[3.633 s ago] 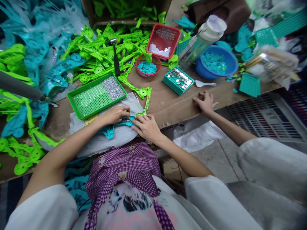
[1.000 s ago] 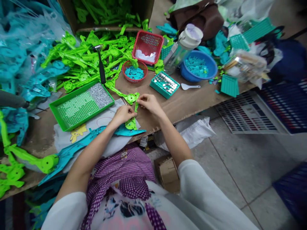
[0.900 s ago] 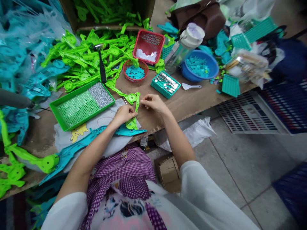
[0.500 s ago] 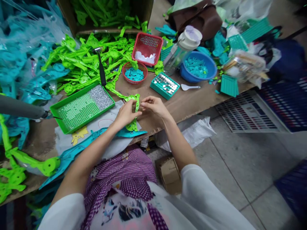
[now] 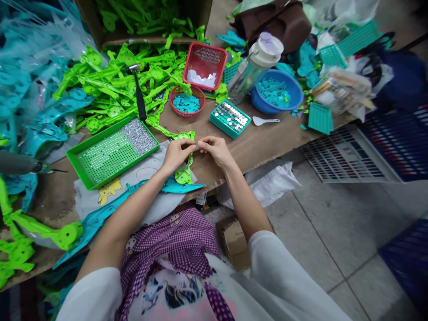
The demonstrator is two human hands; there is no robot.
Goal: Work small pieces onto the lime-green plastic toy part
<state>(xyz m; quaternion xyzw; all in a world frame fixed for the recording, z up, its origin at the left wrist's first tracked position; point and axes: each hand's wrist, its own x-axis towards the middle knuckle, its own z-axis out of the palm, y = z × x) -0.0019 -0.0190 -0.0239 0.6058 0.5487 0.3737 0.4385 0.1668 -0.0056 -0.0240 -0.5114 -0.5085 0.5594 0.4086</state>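
My left hand [image 5: 179, 154] and my right hand [image 5: 216, 149] meet fingertip to fingertip over the table, both pinched closed. Whatever lies between the fingertips is too small to make out. Under and beside my left hand lies a bright green plastic part [image 5: 183, 176], partly covered by the fingers. A long turquoise plastic part [image 5: 115, 206] stretches along the table edge beneath my left forearm. To the left is a green perforated tray [image 5: 100, 162] with small silvery pieces heaped at its right end. Right of my hands stands a turquoise tray [image 5: 230, 119] of round silver discs.
Green parts [image 5: 113, 89] are piled at the back, with a hammer [image 5: 138, 93] on them. Further right are a red basket [image 5: 204, 49], a small round red basket [image 5: 187, 113], a bottle [image 5: 257, 62], a blue bowl [image 5: 284, 109] and a white spoon [image 5: 266, 121]. An electric screwdriver [image 5: 20, 163] hangs in at left.
My hands have come together, so the fingertips now touch. The left fingers have closed into a pinch. The electric screwdriver at left has swung slightly further left and down.
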